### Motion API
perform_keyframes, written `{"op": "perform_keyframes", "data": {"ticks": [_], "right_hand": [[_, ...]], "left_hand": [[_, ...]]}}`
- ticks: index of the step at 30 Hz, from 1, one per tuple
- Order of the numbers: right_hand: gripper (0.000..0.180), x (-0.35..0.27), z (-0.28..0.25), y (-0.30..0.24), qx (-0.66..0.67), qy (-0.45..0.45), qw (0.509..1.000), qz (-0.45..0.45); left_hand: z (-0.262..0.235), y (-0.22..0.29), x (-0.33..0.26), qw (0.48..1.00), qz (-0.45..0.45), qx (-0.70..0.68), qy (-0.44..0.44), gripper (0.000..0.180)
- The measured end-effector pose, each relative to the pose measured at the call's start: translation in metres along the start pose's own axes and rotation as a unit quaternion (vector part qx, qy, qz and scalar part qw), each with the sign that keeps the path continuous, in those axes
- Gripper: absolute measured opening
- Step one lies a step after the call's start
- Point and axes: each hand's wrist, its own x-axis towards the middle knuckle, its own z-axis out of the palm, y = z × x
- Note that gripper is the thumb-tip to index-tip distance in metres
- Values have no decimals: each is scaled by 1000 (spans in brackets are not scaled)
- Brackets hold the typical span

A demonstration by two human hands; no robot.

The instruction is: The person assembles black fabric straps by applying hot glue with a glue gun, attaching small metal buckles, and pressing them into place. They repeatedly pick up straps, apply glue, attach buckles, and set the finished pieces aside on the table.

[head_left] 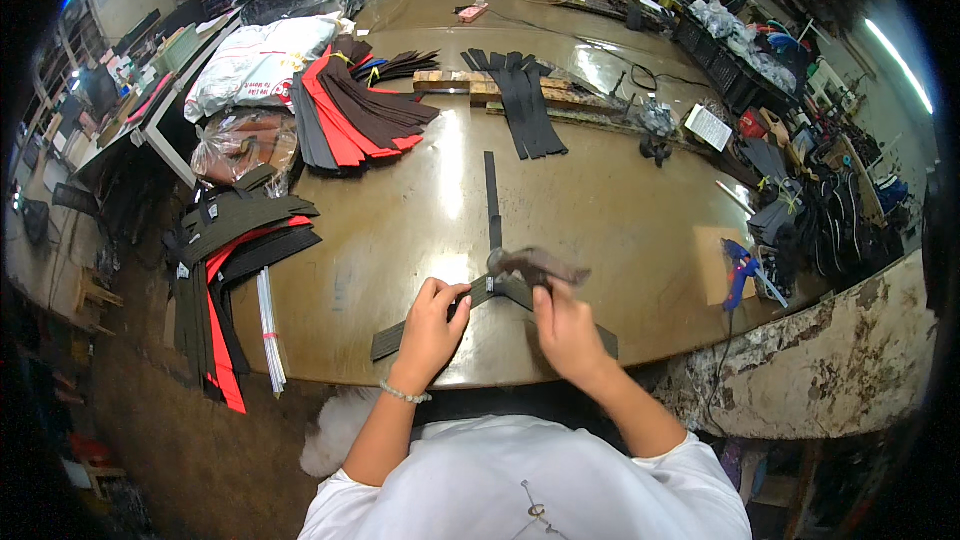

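Note:
On the table in front of me a dark Y-shaped strap lies flat, its narrow leg pointing away and its two wide legs spreading toward me. My left hand presses on the left wide leg with curled fingers, close to the joint. A small light label shows at that joint. In my right hand is a hammer, smeared by motion, with its greyish head just above the joint. The right wide leg passes partly beneath my right hand.
Bundled black, brown and red straps lie far left; more hang over the left edge. Dark straps rest across a wooden bar. A blue glue gun stands right. A black crate and people are farther back.

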Motion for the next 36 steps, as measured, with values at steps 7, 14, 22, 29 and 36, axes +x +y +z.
{"op": "perform_keyframes", "data": {"ticks": [7, 14, 22, 29, 36], "right_hand": [[42, 13, -10, 29, -160, -70, 976, 127], [34, 25, -90, 105, -377, 107, 916, 81], [30, 44, 12, 19, 515, -126, 846, 59], [16, 59, 13, 23, 233, -152, 956, 97], [18, 54, -14, 35, 257, -330, 904, 88]], "left_hand": [[1, 2, 1, 994, 75, 76, 12, 34], [-11, 10, 18, 969, 151, 170, -95, 21], [-1, 35, 10, 914, -116, -387, 48, 22], [-6, 48, -7, 990, 97, -32, 93, 20], [-30, 53, 14, 999, 10, -22, -49, 22]]}}
